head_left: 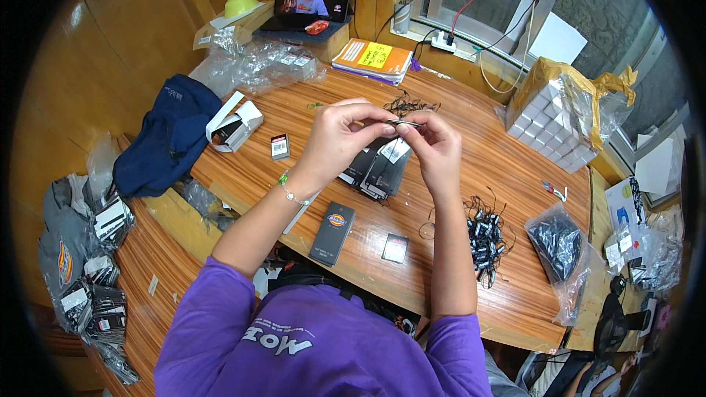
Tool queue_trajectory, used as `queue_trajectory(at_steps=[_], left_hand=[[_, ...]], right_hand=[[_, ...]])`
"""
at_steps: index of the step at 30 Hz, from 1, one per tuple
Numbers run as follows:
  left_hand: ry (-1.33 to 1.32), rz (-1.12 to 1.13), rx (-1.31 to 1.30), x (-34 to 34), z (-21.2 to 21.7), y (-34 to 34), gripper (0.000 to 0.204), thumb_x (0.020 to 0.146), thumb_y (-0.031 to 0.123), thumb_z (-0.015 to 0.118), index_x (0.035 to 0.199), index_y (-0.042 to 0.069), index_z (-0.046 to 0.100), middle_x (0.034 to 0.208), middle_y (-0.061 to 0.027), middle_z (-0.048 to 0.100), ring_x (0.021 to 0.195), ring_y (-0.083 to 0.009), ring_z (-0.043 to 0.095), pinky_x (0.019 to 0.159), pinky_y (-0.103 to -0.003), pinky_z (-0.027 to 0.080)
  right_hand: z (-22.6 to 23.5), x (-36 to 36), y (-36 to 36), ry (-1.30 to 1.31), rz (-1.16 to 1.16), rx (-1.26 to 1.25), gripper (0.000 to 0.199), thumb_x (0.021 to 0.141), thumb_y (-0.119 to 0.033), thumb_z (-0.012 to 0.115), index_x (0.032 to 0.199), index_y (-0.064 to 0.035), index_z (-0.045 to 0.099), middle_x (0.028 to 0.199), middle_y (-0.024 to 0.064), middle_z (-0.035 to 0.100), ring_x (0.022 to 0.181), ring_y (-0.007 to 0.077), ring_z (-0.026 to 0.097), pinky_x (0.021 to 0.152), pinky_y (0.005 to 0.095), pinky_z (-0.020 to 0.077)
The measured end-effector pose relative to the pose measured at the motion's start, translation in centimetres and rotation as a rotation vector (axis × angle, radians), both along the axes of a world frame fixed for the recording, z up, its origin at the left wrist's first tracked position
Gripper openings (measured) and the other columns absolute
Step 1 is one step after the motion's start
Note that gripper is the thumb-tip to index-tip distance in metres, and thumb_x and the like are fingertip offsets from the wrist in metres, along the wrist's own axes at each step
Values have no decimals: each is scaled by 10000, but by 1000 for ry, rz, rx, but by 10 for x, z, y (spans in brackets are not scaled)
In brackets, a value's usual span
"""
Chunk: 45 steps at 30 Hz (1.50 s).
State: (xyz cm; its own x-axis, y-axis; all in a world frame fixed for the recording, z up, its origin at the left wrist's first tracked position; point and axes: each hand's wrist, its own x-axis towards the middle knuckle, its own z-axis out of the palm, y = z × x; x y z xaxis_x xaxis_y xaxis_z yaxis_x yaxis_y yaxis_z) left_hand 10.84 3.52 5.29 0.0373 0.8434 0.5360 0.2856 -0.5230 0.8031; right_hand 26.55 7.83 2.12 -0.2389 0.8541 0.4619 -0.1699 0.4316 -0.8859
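Note:
Above the middle of the table, my left hand (342,126) and my right hand (435,148) meet, each with thumb and forefinger pinched on a small thin flat piece (404,123). It shows almost edge-on, so its kind is unclear. Below the hands lie stacks of black cards (373,173), one with a white label. Nearer me are a dark grey tag with an oval emblem (332,234) and a small dark square card (395,248). A pile of black looped strings (487,239) lies right of my right forearm. More thin black strings (409,105) lie beyond the hands.
Left stand a small labelled card (279,146), an open white box (239,126) and a navy bag (165,136). A laptop (309,4) and notebooks (373,59) sit behind. Right are wrapped white boxes (551,121) and a plastic bag of black items (557,246).

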Motion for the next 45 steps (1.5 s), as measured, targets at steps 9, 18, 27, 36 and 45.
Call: queue_trajectory(at_steps=[9, 18, 27, 36, 45], left_hand=[[393, 55, 394, -8, -17, -5, 149, 678, 2, 651, 821, 45, 655, 828, -75, 642, 780, -230, 623, 688, -316, 496], [234, -48, -115, -28, -51, -28, 271, 772, 147, 638, 1033, 72, 626, 1024, -96, 587, 940, -231, 573, 828, -312, 447], [569, -124, -588, -127, -97, -34, 460, 690, 184, 723, 1105, 27, 601, 1094, -94, 538, 986, -214, 528, 843, -306, 445], [246, -21, -459, -117, -79, -51, 367, 730, 64, 675, 1091, 47, 609, 999, -50, 602, 866, -131, 579, 782, -251, 469], [-260, 26, -279, -29, -23, -34, 146, 822, -1, 591, 962, -28, 558, 885, -99, 642, 838, -108, 612, 750, -213, 494]], right_hand=[[-6, 9, 5, 246, 298, -372, 37, 790, -65, 617, 817, -41, 609, 850, 27, 602, 770, 97, 548, 726, 224, 424], [9, 8, -7, 457, 260, -271, 103, 879, -116, 547, 924, -24, 547, 781, 49, 564, 721, 113, 556, 693, 236, 481], [17, 6, -16, 37, 312, -199, 149, 832, -42, 583, 963, 28, 585, 772, 61, 610, 692, 98, 557, 656, 212, 450], [18, 4, -16, 11, 297, -230, 117, 827, -24, 580, 930, 30, 587, 781, 70, 620, 696, 106, 573, 656, 217, 466], [14, -18, -33, -68, 112, -137, 90, 783, 24, 569, 871, 17, 552, 761, 31, 583, 704, 85, 580, 643, 211, 466]])
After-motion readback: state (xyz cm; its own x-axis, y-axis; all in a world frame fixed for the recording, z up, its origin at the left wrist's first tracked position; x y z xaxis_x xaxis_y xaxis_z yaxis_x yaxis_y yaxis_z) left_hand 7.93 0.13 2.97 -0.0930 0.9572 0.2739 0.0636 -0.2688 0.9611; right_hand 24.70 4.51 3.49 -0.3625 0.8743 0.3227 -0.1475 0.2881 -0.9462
